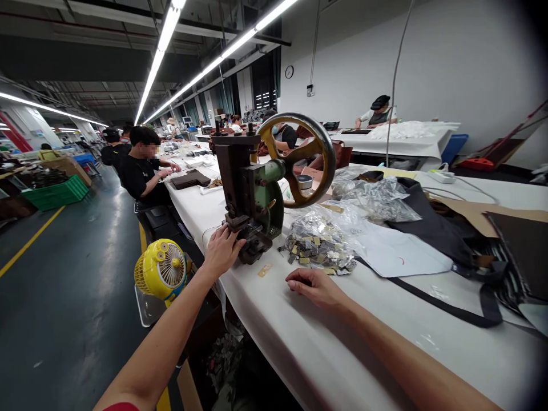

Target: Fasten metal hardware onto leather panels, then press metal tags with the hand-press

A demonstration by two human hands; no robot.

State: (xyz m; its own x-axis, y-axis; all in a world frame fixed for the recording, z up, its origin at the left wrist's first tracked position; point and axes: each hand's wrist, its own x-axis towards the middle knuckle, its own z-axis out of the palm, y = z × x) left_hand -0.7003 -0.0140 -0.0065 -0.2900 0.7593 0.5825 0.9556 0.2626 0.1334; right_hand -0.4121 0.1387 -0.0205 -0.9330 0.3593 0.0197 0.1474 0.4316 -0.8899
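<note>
A dark metal hand press (pixel 250 188) with a green body and a large yellow-and-steel handwheel (pixel 327 154) stands upright near the table's edge. At its lower jaws is my left hand (pixel 222 251), thumb and fingers apart, the fingertips touching the base. No held piece shows there. My right hand (pixel 314 287) rests low over the white table (pixel 274 319), fingers loosely curled with a gap beside the thumb and nothing visible in them. Between the hands lies a small flat brass-coloured piece (pixel 264 270). Beyond my right hand, a clear plastic bag (pixel 321 242) spills many small metal pieces.
A yellow fan (pixel 165 268) stands left of my left arm. More plastic bags (pixel 377 197), a white sheet (pixel 398 251), a black strap (pixel 445 311) and dark material (pixel 428 217) cover the right side. A co-worker (pixel 143 165) sits farther along the table.
</note>
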